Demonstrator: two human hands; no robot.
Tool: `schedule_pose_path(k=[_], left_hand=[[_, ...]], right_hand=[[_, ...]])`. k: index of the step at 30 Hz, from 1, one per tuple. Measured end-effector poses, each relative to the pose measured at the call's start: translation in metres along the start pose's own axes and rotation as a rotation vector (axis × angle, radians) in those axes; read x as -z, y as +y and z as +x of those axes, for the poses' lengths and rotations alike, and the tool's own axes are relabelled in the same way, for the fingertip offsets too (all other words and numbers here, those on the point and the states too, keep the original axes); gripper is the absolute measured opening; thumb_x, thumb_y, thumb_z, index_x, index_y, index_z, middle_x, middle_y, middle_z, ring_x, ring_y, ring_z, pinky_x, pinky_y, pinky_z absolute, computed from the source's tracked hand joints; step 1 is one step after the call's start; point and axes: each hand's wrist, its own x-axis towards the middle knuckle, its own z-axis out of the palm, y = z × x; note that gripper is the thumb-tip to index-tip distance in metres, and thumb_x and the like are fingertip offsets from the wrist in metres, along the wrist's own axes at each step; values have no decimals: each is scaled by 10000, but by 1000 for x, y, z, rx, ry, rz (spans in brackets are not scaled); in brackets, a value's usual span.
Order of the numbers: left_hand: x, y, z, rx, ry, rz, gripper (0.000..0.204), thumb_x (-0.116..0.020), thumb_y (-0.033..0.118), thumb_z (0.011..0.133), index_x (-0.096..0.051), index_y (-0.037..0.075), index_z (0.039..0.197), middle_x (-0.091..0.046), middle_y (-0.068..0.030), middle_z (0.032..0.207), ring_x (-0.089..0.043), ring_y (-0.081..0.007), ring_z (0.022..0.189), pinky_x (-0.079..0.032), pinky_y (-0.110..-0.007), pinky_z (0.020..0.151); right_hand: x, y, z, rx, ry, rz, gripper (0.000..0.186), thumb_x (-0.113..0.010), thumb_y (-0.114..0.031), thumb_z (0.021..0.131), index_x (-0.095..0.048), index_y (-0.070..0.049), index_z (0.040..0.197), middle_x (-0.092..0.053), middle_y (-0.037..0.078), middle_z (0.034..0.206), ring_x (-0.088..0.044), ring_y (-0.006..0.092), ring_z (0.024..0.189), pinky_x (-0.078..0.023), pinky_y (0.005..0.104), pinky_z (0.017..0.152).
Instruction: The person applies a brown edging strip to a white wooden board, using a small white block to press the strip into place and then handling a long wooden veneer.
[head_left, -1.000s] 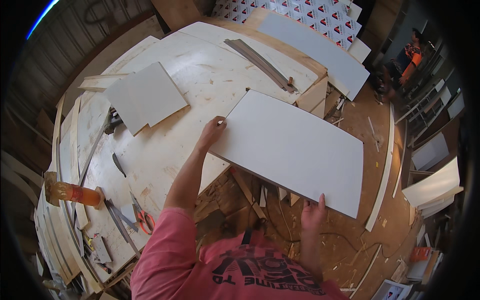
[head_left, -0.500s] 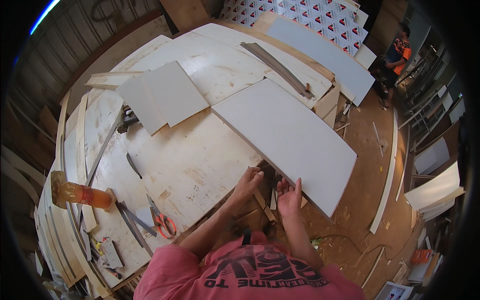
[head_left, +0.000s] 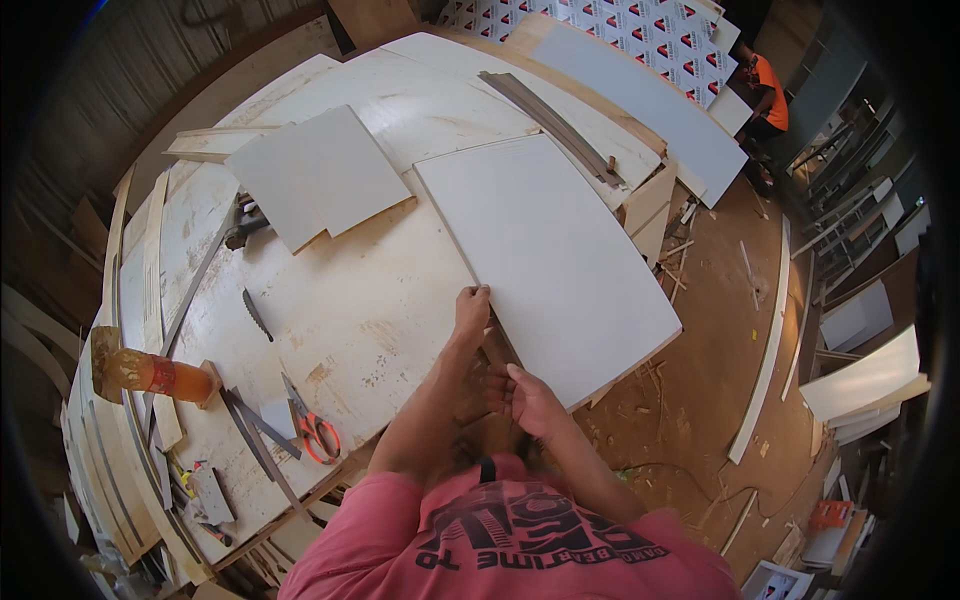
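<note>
The left hand (head_left: pixel 474 312) has its fingers bunched at the left long edge of the white panel (head_left: pixel 550 250), touching it; the underside is out of sight, so whether this grip clamps the board cannot be told. The right hand (head_left: pixel 537 405) is just beside the panel's lower end, palm upward, fingers loosely bent and apart, with nothing in its grip; its fingertips are partly lost in shadow and blur.

The panel lies at the center of the frame on the tabletop (head_left: pixel 340 300), its lower right corner jutting out above the floor (head_left: pixel 715 400).

Left of it, a notched pale panel (head_left: pixel 320 180) mostly covers a dark tool (head_left: pixel 245 228), too hidden to identify. Below are a dark serrated blade (head_left: pixel 257 315) and orange-handled scissors (head_left: pixel 318 438).

At the left of the frame, a clear bottle (head_left: pixel 165 375) with a red band holds something amber-orange, impossible to identify. Wooden pieces meet both its ends; whether it stands or lies is unclear.

Grey-brown strips (head_left: pixel 550 125) rest at the upper center. In the upper right, a person in an orange top (head_left: pixel 767 92) is partly dark. The frame's corners are black.
</note>
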Motion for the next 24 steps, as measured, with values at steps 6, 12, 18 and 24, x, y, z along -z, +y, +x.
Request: schedule_pose_path(k=[6, 12, 18, 24], left_hand=[[12, -1, 24, -165, 151, 228, 432, -542, 226, 889, -474, -72, 1194, -591, -175, 957, -606, -257, 871, -505, -392, 695], [-2, 14, 7, -225, 331, 775, 469, -488, 305, 859, -536, -76, 1129, -486, -337, 1152, -490, -473, 1057, -437, -490, 909], [25, 36, -53, -360, 274, 661, 524, -497, 322, 873, -473, 8, 1292, -465, -274, 1248, -502, -408, 1124, -406, -445, 967], [88, -26, -152, -398, 445, 375, 461, -509, 296, 920, -482, 22, 1289, -540, -189, 1186, -559, -310, 1034, -470, -372, 869]], right_hand=[[77, -69, -100, 393, 424, -380, 278, -512, -250, 958, -525, -44, 1144, -610, 77, 966, -594, 128, 811, -492, 269, 678], [170, -101, -86, 335, 688, -358, 512, -504, -374, 941, -364, -37, 1302, -456, 156, 1224, -510, 261, 1081, -443, 399, 888], [211, -102, -53, 268, 518, -90, 584, -485, -390, 944, -330, 8, 1343, -407, 193, 1308, -457, 313, 1194, -423, 443, 987], [192, -105, -32, 239, 399, -100, 572, -482, -392, 949, -354, 19, 1325, -434, 202, 1282, -466, 307, 1180, -423, 418, 1015]])
